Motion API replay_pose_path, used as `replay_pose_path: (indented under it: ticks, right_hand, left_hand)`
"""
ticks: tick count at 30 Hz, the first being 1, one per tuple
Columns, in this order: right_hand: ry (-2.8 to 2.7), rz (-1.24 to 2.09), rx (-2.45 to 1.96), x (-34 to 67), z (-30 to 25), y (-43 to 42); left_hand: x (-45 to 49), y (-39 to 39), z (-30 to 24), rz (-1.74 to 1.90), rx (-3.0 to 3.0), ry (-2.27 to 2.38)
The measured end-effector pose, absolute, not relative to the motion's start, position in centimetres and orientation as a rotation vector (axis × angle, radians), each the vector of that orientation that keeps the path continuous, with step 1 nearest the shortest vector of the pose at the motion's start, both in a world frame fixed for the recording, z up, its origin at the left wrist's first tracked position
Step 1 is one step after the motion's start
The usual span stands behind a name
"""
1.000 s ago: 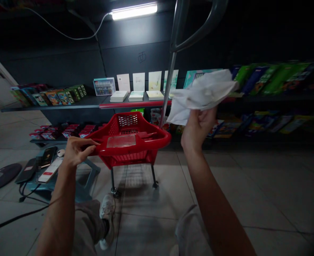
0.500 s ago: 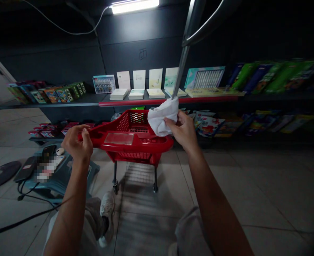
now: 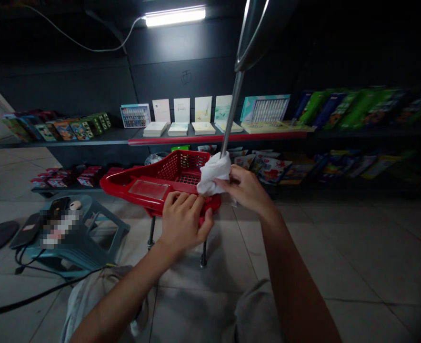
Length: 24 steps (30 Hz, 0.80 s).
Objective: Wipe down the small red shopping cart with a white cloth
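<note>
A small red shopping cart (image 3: 149, 183) on thin legs with wheels stands on the tiled floor in front of me. My left hand (image 3: 182, 224) grips the cart's near right rim, fingers curled over the edge. My right hand (image 3: 244, 188) holds a bunched white cloth (image 3: 213, 172) pressed against the base of the cart's metal handle pole (image 3: 232, 112), which rises up out of the picture.
A blue plastic stool (image 3: 78, 233) with a phone and cables on it stands at the left. Dark shelves (image 3: 210, 138) of books, cards and boxed goods run along the back wall under a strip light. My knees show at the bottom.
My left hand left the cart's left end and now grips its near right rim. My right hand brought the cloth down from the air onto the pole's base.
</note>
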State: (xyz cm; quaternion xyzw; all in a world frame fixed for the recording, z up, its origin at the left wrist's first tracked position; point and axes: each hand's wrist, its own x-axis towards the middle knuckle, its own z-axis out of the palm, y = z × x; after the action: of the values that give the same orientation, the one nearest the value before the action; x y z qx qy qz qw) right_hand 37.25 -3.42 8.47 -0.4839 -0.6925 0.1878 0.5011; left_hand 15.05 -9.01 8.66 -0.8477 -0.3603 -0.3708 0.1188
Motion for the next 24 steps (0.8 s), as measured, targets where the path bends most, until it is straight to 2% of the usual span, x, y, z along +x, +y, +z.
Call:
replay_pose_path:
  ticks: [4,13,17,24]
  right_hand:
    - [-1.594,0.737,-0.992,37.9,7.7,-2.9]
    - [-1.616,0.873,-0.912,36.9,5.5,-1.7]
    - [-1.679,0.757,-0.957,36.8,4.7,-1.0]
    - [-1.813,0.292,-1.196,36.7,2.6,0.0]
  left_hand:
    - [14.8,-7.9,7.6,-1.157,-2.411,-0.937]
    - [12.3,-6.7,7.4,-1.278,-2.335,-0.860]
    - [11.3,-6.0,7.2,-1.357,-2.239,-0.991]
    - [8.4,-4.0,7.2,-1.333,-2.251,-1.254]
